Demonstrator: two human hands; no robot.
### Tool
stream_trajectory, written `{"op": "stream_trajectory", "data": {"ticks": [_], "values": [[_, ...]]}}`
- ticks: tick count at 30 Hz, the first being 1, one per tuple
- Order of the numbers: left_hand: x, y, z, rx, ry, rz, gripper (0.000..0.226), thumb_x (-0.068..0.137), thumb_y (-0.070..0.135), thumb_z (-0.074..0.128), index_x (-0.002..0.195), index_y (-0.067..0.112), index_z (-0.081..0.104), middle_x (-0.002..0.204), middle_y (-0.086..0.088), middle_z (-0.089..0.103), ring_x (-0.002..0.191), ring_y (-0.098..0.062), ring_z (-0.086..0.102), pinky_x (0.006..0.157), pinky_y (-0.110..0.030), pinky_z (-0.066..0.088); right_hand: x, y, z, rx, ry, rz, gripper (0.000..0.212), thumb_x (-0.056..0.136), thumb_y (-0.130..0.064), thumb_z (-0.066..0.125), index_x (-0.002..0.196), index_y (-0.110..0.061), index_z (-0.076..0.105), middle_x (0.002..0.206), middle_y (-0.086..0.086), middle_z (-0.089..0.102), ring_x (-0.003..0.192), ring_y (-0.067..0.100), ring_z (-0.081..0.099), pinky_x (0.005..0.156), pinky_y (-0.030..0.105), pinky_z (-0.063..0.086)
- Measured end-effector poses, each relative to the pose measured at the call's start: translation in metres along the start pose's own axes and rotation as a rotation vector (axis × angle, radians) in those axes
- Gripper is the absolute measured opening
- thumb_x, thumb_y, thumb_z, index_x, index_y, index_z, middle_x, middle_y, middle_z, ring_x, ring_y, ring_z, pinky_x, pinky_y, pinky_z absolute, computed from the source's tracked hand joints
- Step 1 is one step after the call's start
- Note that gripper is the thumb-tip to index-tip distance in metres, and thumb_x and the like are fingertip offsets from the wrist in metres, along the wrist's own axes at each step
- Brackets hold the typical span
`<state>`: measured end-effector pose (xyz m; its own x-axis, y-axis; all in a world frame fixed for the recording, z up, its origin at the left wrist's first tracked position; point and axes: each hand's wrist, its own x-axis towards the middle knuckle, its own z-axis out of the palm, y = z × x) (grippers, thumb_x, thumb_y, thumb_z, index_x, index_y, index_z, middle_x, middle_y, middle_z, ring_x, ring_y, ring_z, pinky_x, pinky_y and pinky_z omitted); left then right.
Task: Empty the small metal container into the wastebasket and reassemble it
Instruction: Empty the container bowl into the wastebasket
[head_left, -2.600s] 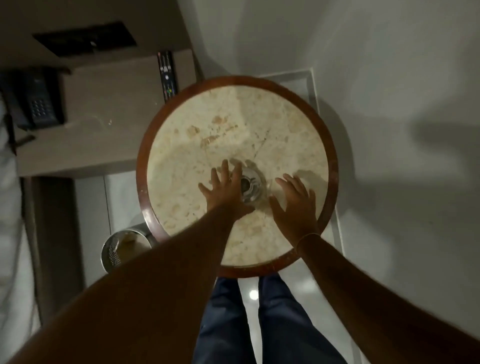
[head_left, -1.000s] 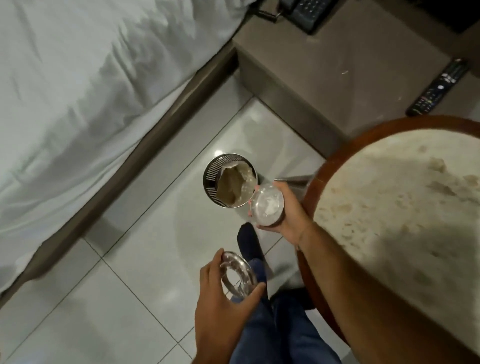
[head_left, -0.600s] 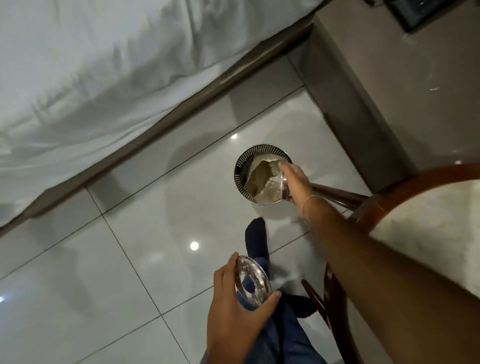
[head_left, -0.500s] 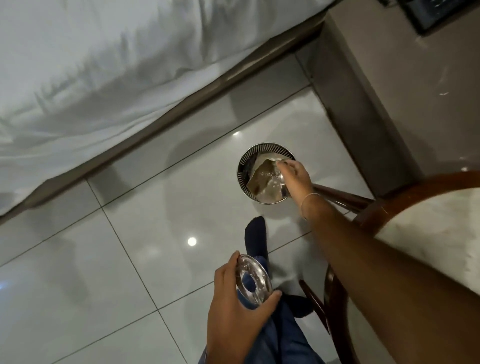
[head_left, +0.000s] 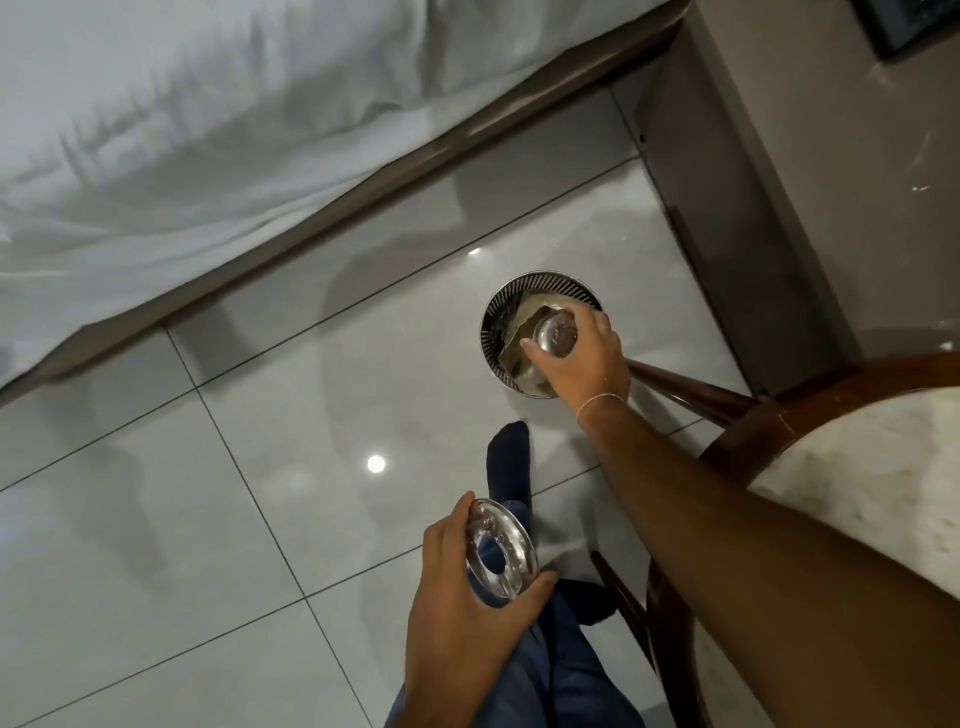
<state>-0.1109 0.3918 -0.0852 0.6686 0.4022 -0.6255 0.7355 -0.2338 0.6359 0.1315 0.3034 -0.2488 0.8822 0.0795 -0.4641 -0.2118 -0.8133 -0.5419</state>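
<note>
A round metal wastebasket (head_left: 493, 312) with a slotted wall stands on the tiled floor beside the table leg; a crumpled liner shows inside. My right hand (head_left: 584, 364) holds the small metal container's bowl (head_left: 557, 336) directly over the basket, with its shiny underside turned up towards me. My left hand (head_left: 457, 603) grips the container's ring-shaped metal lid (head_left: 498, 553), a disc with a hole in the middle, low over my lap and apart from the bowl.
A round marble table (head_left: 872, 488) with a dark wooden rim and legs is at the right. A bed with white sheets (head_left: 182, 130) fills the upper left. A grey cabinet (head_left: 779, 182) stands at the upper right. My foot in a dark sock (head_left: 509, 462) rests on the tiles.
Both hands took the container off the table and split it. My right hand carried the bowl over the wastebasket and turned it bottom-up; my left hand stays low with the lid.
</note>
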Motion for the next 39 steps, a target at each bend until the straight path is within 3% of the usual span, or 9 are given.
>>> {"op": "stream_trajectory", "data": {"ticks": [5, 13, 17, 19, 21, 24, 28, 37, 39], "values": [[0.004, -0.003, -0.002, -0.012, 0.003, -0.024, 0.099, 0.055, 0.073, 0.087, 0.14, 0.06, 0.036, 0.131, 0.045, 0.043, 0.12, 0.025, 0.048, 0.083, 0.006, 0.04, -0.011, -0.002, 0.003, -0.133, 0.043, -0.049, 0.076, 0.081, -0.058, 0.084, 0.146, -0.028, 0.058, 0.152, 0.004, 0.058, 0.134, 0.031, 0.054, 0.092, 0.047, 0.061], [0.006, -0.014, -0.003, 0.043, -0.011, -0.022, 0.101, 0.052, 0.092, 0.077, 0.138, 0.073, 0.027, 0.132, 0.049, 0.038, 0.122, 0.026, 0.045, 0.084, 0.007, 0.039, -0.02, -0.014, 0.004, -0.172, 0.113, -0.088, 0.075, 0.083, -0.057, 0.081, 0.147, -0.027, 0.059, 0.155, 0.004, 0.057, 0.14, 0.031, 0.052, 0.094, 0.045, 0.06], [0.003, -0.02, -0.01, 0.068, -0.021, -0.007, 0.109, 0.055, 0.09, 0.077, 0.149, 0.059, 0.033, 0.136, 0.035, 0.044, 0.125, 0.018, 0.048, 0.087, 0.004, 0.04, -0.03, -0.02, 0.013, -0.21, 0.091, -0.072, 0.074, 0.085, -0.057, 0.08, 0.149, -0.027, 0.059, 0.159, 0.004, 0.056, 0.147, 0.032, 0.047, 0.1, 0.046, 0.059], [0.004, -0.024, -0.014, 0.071, -0.02, -0.016, 0.112, 0.055, 0.084, 0.082, 0.151, 0.046, 0.039, 0.136, 0.028, 0.047, 0.124, 0.016, 0.048, 0.087, 0.004, 0.04, -0.035, -0.023, 0.017, -0.216, 0.091, -0.057, 0.073, 0.086, -0.057, 0.08, 0.149, -0.027, 0.059, 0.159, 0.003, 0.056, 0.147, 0.031, 0.047, 0.099, 0.047, 0.06], [0.006, -0.027, -0.014, 0.073, -0.036, -0.021, 0.105, 0.059, 0.07, 0.091, 0.147, 0.046, 0.037, 0.134, 0.029, 0.046, 0.123, 0.013, 0.051, 0.088, 0.003, 0.041, -0.038, -0.025, 0.019, -0.214, 0.119, -0.043, 0.072, 0.085, -0.057, 0.08, 0.148, -0.028, 0.06, 0.159, 0.004, 0.056, 0.147, 0.032, 0.048, 0.098, 0.046, 0.06], [0.007, -0.028, -0.01, 0.028, -0.064, -0.118, 0.088, 0.073, 0.039, 0.095, 0.14, 0.038, 0.038, 0.132, 0.021, 0.047, 0.125, -0.007, 0.059, 0.093, -0.01, 0.048, -0.04, -0.028, 0.018, -0.223, 0.112, -0.073, 0.069, 0.084, -0.054, 0.082, 0.145, -0.028, 0.062, 0.156, 0.005, 0.059, 0.144, 0.032, 0.051, 0.094, 0.047, 0.061], [0.006, -0.02, -0.013, 0.06, -0.03, -0.007, 0.106, 0.058, 0.075, 0.086, 0.147, 0.049, 0.033, 0.132, 0.035, 0.043, 0.119, 0.012, 0.054, 0.083, 0.002, 0.042, -0.035, -0.026, 0.011, -0.213, 0.115, -0.099, 0.066, 0.085, -0.051, 0.083, 0.144, -0.027, 0.063, 0.154, 0.005, 0.06, 0.14, 0.032, 0.054, 0.094, 0.046, 0.062], [0.01, -0.015, -0.011, 0.086, -0.034, 0.025, 0.106, 0.054, 0.097, 0.069, 0.145, 0.065, 0.026, 0.134, 0.045, 0.038, 0.122, 0.019, 0.048, 0.082, 0.004, 0.043, -0.026, -0.025, 0.004, -0.195, 0.172, -0.168, 0.065, 0.084, -0.05, 0.083, 0.142, -0.028, 0.063, 0.152, 0.008, 0.059, 0.14, 0.033, 0.052, 0.092, 0.045, 0.061], [0.009, -0.018, -0.009, 0.095, -0.031, 0.035, 0.105, 0.055, 0.095, 0.07, 0.145, 0.068, 0.023, 0.134, 0.045, 0.037, 0.123, 0.018, 0.048, 0.082, 0.004, 0.043, -0.025, -0.025, 0.005, -0.217, 0.124, -0.171, 0.065, 0.085, -0.05, 0.082, 0.143, -0.027, 0.063, 0.152, 0.007, 0.059, 0.141, 0.033, 0.052, 0.094, 0.05, 0.063]]}}
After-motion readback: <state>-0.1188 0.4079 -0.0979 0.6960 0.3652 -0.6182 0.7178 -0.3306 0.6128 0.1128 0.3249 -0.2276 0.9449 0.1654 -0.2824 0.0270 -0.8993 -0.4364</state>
